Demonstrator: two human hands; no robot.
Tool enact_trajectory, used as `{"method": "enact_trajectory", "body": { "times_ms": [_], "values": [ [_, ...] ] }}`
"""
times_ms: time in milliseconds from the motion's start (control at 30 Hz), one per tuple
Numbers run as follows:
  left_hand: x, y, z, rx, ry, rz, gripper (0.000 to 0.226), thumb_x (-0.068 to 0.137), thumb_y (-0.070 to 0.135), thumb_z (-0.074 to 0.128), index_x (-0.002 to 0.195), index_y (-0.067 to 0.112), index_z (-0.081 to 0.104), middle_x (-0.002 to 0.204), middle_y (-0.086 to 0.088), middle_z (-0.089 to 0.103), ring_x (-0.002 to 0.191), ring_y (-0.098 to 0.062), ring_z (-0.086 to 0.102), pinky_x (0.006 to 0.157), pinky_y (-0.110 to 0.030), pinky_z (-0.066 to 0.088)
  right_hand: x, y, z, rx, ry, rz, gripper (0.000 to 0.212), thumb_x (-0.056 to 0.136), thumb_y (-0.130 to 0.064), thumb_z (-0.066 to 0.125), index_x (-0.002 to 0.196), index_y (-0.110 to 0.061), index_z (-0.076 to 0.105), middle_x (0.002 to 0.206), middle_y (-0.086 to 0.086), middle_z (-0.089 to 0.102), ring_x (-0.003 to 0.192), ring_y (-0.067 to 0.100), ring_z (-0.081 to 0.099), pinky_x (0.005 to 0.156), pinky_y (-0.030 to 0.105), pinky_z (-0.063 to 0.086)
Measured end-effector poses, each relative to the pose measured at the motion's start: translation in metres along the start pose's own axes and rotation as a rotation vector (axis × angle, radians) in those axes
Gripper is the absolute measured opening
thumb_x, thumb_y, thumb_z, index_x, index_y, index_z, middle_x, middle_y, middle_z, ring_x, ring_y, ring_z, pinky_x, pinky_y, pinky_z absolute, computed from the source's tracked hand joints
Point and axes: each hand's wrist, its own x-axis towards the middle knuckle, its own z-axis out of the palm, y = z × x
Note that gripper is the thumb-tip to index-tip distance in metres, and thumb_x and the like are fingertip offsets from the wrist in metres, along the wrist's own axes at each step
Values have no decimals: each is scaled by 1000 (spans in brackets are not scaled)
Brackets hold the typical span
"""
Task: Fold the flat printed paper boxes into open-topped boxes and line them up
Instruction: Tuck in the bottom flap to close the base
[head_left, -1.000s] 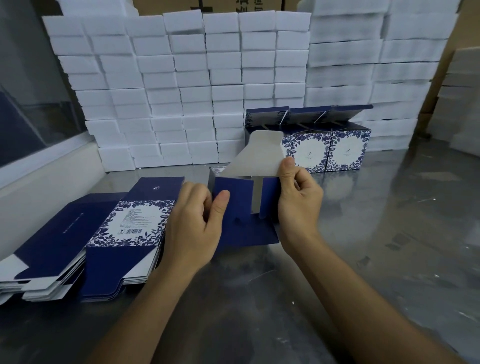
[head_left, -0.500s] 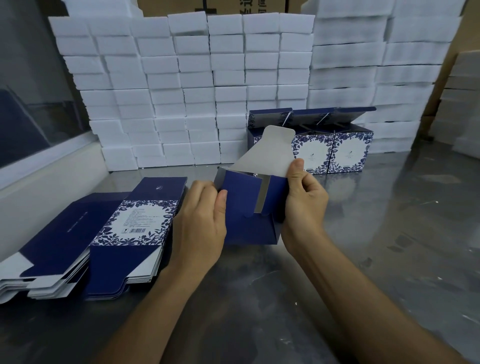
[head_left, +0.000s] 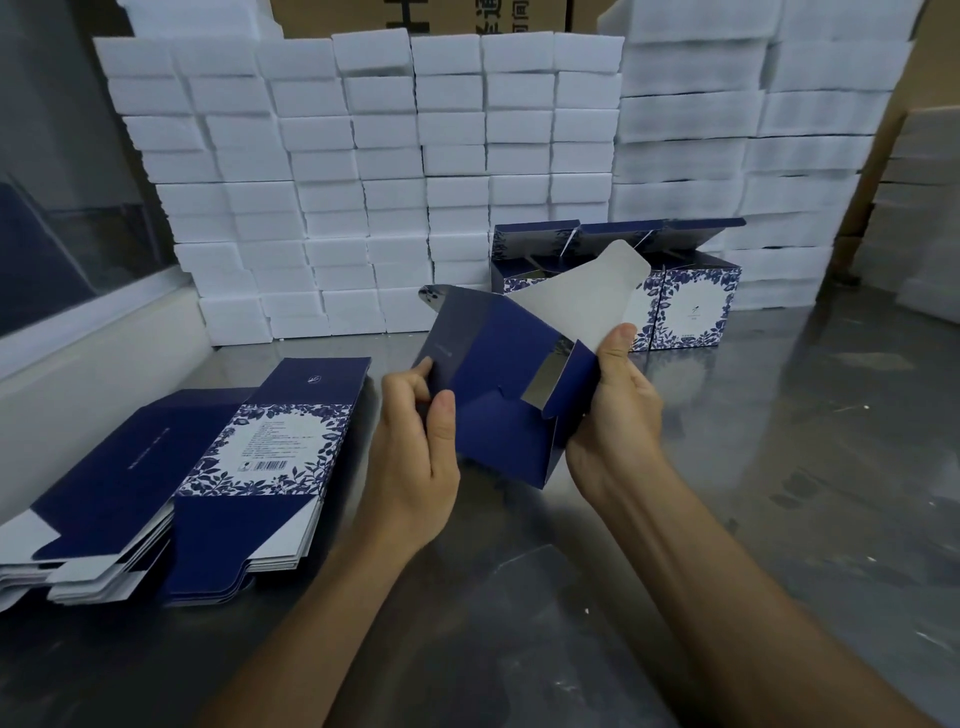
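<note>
A half-formed navy paper box is held tilted above the steel table, its bottom flaps facing me and a grey-white flap sticking up behind. My left hand pinches its left edge between thumb and fingers. My right hand grips its right side, thumb on the white flap. Three folded boxes with blue floral print stand in a row behind, lids up. Two stacks of flat printed boxes lie at the left.
A wall of white foam blocks runs across the back of the steel table, with taller foam stacks at the right. A glass pane and white ledge border the left side.
The box has been lifted off the table and tipped to the right. Both hands rose with it, and its bottom flaps now lie closed against each other.
</note>
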Motion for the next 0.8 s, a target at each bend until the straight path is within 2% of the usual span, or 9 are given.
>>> {"method": "enact_trajectory", "body": {
  "times_ms": [67, 200, 333, 433, 500, 567, 633, 700, 800],
  "values": [
    [0, 2, -1, -2, 24, 4, 13, 101, 37, 35, 92, 29, 32, 109, 27, 47, 113, -1, 57, 79, -17, 48, -1, 0, 1, -4, -18, 8, 42, 99, -48, 53, 73, -16, 57, 65, -2, 68, 60, 15, 63, 64, 32, 56],
    [0, 8, -4, -18, 46, -27, 19, 93, 55, 39, 92, 36, 36, 103, 23, 52, 84, -10, 57, 70, -25, 50, -1, -1, -1, -82, -59, -32, 44, 99, -50, 51, 71, -17, 57, 65, -2, 64, 64, 16, 59, 72, 39, 52],
    [2, 14, -6, -72, 56, -110, 27, 84, 62, 52, 104, 46, 44, 111, 13, 57, 106, -6, 57, 88, -30, 51, -3, 3, -3, -229, -137, -192, 49, 99, -49, 46, 91, -4, 63, 82, 4, 65, 78, 19, 58, 75, 40, 51],
    [4, 17, -8, -157, 93, -242, 40, 76, 60, 65, 109, 53, 43, 112, 13, 57, 104, -1, 58, 86, -24, 49, -4, 8, -4, -372, -273, -368, 29, 101, -36, 50, 96, -12, 64, 88, -2, 65, 80, 9, 59, 72, 26, 50],
    [5, 15, -11, -224, 101, -329, 45, 74, 58, 67, 112, 59, 41, 112, 5, 57, 102, -8, 61, 85, -30, 53, -6, 9, -4, -444, -371, -453, 11, 103, -19, 54, 106, -21, 64, 100, -6, 66, 90, 2, 61, 75, 16, 49],
    [6, 14, -12, -253, 94, -366, 46, 80, 56, 68, 117, 63, 42, 112, 1, 57, 100, -8, 62, 81, -31, 53, -6, 9, -4, -464, -441, -471, 24, 102, -8, 53, 109, -28, 63, 108, -9, 65, 96, 0, 61, 80, 16, 49],
    [8, 14, -11, -262, 80, -374, 39, 89, 52, 64, 117, 68, 41, 111, 6, 57, 93, 3, 61, 75, -22, 49, -9, 6, -3, -466, -479, -411, 39, 101, 1, 49, 100, -32, 68, 115, -15, 64, 106, -1, 61, 85, 20, 49],
    [9, 16, -10, -273, 55, -411, 36, 88, 57, 60, 115, 72, 42, 113, 10, 58, 90, 9, 59, 72, -19, 47, -11, 3, -2, -458, -471, -304, 53, 98, 6, 43, 79, -31, 75, 126, -22, 60, 117, -5, 57, 90, 20, 49],
    [10, 15, -10, -318, 44, -446, 47, 85, 56, 58, 130, 60, 46, 120, 9, 60, 97, 3, 62, 75, -21, 51, -14, 1, 0, -365, -482, -194, 42, 94, -8, 49, 70, -27, 78, 132, -23, 58, 121, -4, 56, 91, 18, 45]
  ]
}}
